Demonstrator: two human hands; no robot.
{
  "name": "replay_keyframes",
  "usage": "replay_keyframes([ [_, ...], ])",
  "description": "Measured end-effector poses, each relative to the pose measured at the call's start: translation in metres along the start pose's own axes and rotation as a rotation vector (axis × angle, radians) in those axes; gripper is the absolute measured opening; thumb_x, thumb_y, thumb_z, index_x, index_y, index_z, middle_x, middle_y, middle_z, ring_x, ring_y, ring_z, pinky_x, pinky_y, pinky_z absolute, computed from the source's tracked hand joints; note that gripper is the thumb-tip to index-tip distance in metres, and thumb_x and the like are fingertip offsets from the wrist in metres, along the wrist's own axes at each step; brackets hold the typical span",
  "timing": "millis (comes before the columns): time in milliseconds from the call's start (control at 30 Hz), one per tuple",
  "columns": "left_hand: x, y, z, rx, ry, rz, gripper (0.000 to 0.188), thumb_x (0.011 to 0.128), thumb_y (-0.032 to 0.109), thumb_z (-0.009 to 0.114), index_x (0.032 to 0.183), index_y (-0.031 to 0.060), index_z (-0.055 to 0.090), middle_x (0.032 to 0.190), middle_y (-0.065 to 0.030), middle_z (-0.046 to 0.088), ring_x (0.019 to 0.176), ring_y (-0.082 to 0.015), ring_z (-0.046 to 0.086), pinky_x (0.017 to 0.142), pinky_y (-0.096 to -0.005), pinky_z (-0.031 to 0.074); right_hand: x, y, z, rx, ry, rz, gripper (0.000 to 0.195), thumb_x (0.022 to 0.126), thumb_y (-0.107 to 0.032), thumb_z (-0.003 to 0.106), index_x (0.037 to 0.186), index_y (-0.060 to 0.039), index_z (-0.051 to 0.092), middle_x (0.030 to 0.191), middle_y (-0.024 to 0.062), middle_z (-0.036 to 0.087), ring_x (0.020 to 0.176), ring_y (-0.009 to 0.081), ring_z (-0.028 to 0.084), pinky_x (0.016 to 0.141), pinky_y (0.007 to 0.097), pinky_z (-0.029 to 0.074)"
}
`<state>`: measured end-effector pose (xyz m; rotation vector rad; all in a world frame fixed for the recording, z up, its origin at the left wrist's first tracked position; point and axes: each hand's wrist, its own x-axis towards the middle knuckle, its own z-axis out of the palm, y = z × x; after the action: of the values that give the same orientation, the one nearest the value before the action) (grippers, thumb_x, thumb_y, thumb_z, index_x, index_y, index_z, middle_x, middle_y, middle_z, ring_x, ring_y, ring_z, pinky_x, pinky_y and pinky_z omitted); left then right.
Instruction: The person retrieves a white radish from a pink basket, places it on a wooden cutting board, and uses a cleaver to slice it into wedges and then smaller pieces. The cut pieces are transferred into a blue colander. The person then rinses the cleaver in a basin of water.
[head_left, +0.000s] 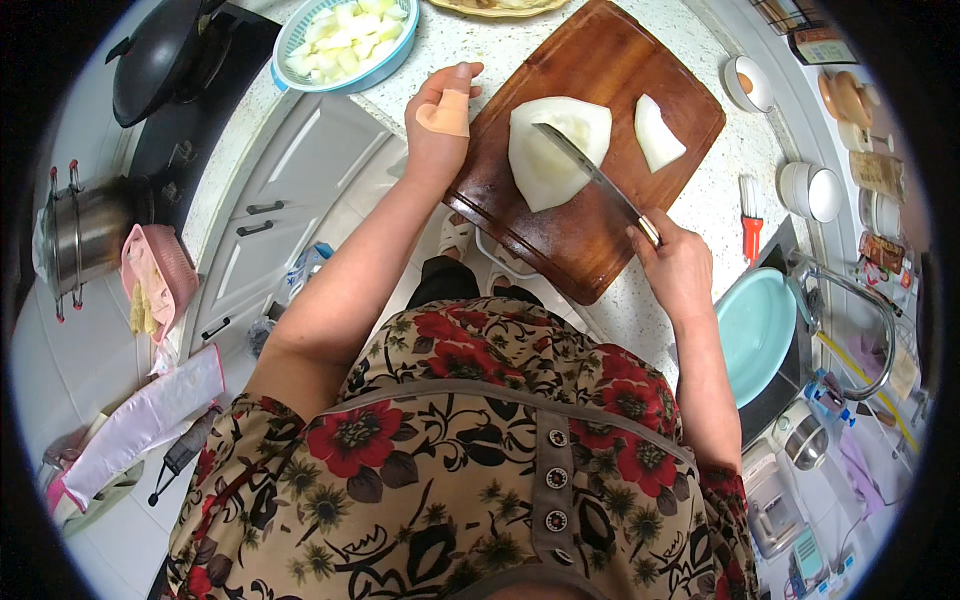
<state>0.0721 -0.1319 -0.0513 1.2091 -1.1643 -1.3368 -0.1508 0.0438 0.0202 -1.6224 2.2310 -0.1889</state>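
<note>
My right hand grips the handle of a kitchen knife, whose blade lies over a large pale piece of melon or gourd on the wooden cutting board. A smaller pale slice rests apart from it, towards the board's right side. My left hand is raised at the board's left edge, fingers curled, with a tan bandage across it; nothing shows in its grasp, though the palm is partly hidden. A blue colander of cut pale chunks stands on the counter beyond my left hand.
Right of the board are a small bowl with an egg, white bowls, a red-handled brush and a turquoise basin by the faucet. At left stand a black wok, a steel pot and a pink basket.
</note>
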Motion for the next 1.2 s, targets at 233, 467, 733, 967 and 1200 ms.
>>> replay_keyframes([
  [233,0.003,0.000,-0.002,0.032,-0.021,0.014,0.042,0.099,0.041,0.053,0.110,0.0042,0.068,0.106,-0.0040,0.067,0.094,-0.0144,0.061,0.082,-0.0299,0.045,0.001,0.004,0.004,0.004,0.021,-0.048,0.015,0.086,-0.025,0.070,0.094,-0.0125,0.067,0.067,0.0156,0.064,0.064,0.0355,0.064,0.060,0.0439,0.051],
  [467,0.003,-0.001,-0.007,0.071,-0.032,-0.001,0.044,0.099,0.044,0.051,0.113,0.0048,0.067,0.113,-0.0054,0.067,0.098,-0.0159,0.063,0.084,-0.0316,0.046,0.001,0.004,0.002,0.067,0.020,-0.019,0.016,0.086,-0.025,0.070,0.096,-0.0132,0.068,0.065,0.0147,0.063,0.062,0.0350,0.063,0.059,0.0435,0.051],
  [733,0.004,-0.003,-0.012,0.048,-0.017,-0.017,0.045,0.099,0.044,0.051,0.113,0.0045,0.067,0.114,-0.0053,0.067,0.098,-0.0159,0.062,0.085,-0.0315,0.045,0.013,-0.008,0.008,0.027,0.040,-0.085,0.015,0.086,-0.025,0.069,0.095,-0.0134,0.068,0.073,0.0147,0.067,0.066,0.0353,0.065,0.060,0.0436,0.051],
  [967,0.005,0.001,-0.013,0.064,-0.012,-0.015,0.045,0.099,0.044,0.051,0.114,0.0047,0.067,0.114,-0.0053,0.067,0.098,-0.0160,0.063,0.085,-0.0317,0.045,0.017,-0.009,0.006,-0.032,0.032,-0.109,0.014,0.086,-0.023,0.069,0.096,-0.0133,0.067,0.072,0.0159,0.067,0.067,0.0360,0.065,0.061,0.0447,0.052],
  [1200,0.037,0.003,0.039,0.156,-0.091,0.358,0.034,0.094,0.036,0.060,0.104,0.0062,0.071,0.099,-0.0081,0.067,0.091,-0.0203,0.062,0.082,-0.0314,0.047,0.020,-0.007,0.011,-0.087,-0.014,-0.130,0.015,0.086,-0.018,0.066,0.099,-0.0106,0.064,0.071,0.0181,0.065,0.067,0.0370,0.065,0.061,0.0460,0.052],
])
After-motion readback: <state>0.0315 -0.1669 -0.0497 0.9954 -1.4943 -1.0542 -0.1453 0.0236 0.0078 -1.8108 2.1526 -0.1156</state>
